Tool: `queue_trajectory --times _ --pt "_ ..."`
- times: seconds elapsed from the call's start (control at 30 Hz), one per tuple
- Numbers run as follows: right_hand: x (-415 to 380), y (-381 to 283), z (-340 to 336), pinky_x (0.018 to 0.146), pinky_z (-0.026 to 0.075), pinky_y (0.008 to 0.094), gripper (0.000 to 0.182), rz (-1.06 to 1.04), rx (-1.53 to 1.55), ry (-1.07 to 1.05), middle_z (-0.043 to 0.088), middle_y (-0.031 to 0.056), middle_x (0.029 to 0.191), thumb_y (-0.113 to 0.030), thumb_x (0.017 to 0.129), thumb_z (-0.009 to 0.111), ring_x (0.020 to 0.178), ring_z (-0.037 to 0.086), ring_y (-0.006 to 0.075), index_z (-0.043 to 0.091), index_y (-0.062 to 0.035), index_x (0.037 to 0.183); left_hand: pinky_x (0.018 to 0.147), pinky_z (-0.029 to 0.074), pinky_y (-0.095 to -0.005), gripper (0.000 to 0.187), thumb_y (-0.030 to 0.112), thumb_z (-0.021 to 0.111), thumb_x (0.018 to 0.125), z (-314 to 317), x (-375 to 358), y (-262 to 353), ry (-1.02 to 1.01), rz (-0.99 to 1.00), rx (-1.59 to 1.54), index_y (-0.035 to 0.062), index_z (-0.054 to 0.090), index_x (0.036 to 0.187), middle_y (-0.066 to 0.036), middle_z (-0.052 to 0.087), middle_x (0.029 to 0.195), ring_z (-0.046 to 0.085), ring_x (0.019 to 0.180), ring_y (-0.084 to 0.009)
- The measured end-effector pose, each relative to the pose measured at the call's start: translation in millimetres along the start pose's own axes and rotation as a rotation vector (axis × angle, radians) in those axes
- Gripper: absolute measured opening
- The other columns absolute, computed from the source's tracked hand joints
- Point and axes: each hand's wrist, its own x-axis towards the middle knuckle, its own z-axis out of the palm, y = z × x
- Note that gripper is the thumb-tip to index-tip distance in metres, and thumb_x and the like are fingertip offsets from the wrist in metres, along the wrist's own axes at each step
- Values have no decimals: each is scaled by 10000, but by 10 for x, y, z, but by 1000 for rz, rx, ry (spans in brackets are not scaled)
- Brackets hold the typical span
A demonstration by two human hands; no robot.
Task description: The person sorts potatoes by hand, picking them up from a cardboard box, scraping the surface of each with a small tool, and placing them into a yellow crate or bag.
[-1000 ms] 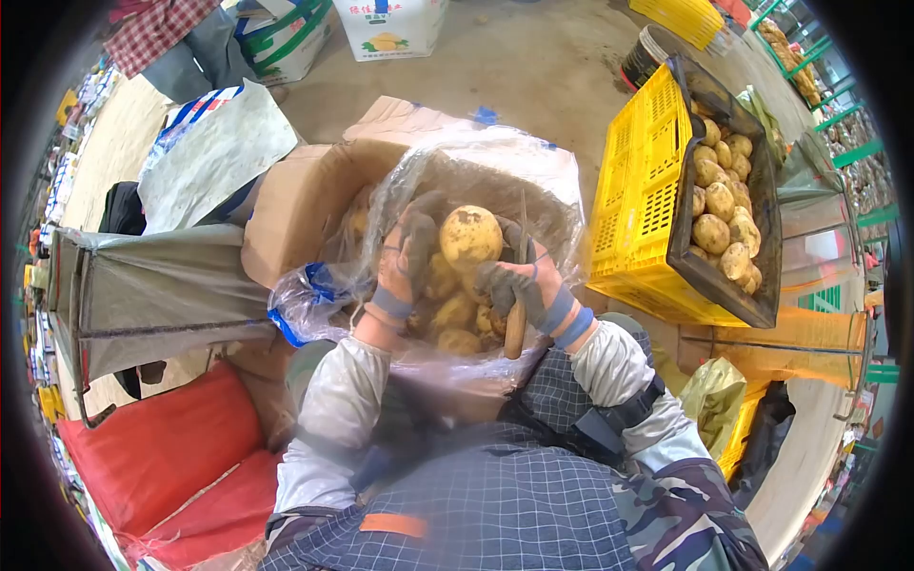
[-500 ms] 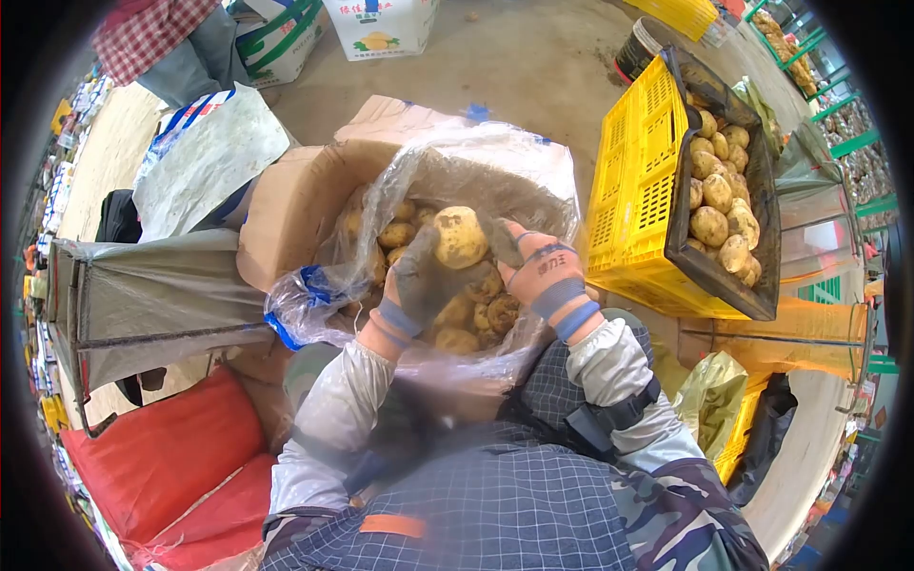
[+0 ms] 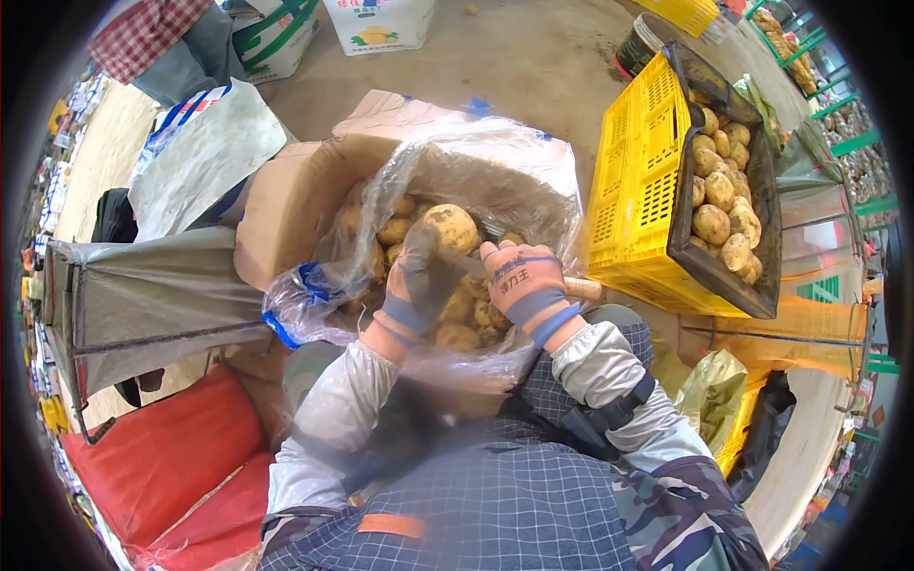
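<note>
In a plastic-lined cardboard box [image 3: 290, 205] lie several potatoes [image 3: 457, 337]. My left hand [image 3: 419, 285], in a glove with dark fingers, is closed around a large yellowish potato [image 3: 450, 228] with brown marks, held above the others. Close on its right, my gloved right hand [image 3: 526, 281] is closed on a tool whose pale wooden handle [image 3: 583, 288] sticks out to the right. The rest of that tool is mostly hidden by my fingers and blurred. Clear plastic [image 3: 381, 228] hangs over the box's left part and its rim.
A yellow crate [image 3: 636, 181] of potatoes, with a black lining, stands tilted at the right. Red sacks [image 3: 171, 457] lie at lower left. A person [image 3: 181, 48] is at upper left, near a white-green carton [image 3: 281, 43]. A dark bucket [image 3: 640, 48] stands behind the crate.
My right hand has turned and moved slightly left and down, and the wooden handle now shows beside it. The potato in my left hand has shifted slightly left and up.
</note>
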Motion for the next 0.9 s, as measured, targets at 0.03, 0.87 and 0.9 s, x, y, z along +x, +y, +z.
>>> queue_trajectory --times 0.03,0.87,0.9 --pt "-10 -1 -51 771 544 399 282 -2 14 -23 685 67 1036 -302 861 658 927 693 286 590 -139 1080 802 537 -363 335 61 730 831 -16 -9 26 -21 10 10 26 619 1145 -158 657 1087 657 961 -292" --pt "-114 696 -110 860 422 324 634 47 1680 161 580 109 1118 -459 903 653 1000 517 202 533 5 1317 921 533 -344 433 304 571 989 97 -10 648 -133 1 14 -6 586 1291 -139 654 1192 628 1115 -244" --pt "-108 952 -21 773 410 292 625 27 1591 338 568 75 1032 -478 915 630 887 499 164 538 5 1301 909 536 -333 430 304 567 989 -7 33 598 -62 -89 68 -19 595 1269 -140 659 1186 639 1087 -233"
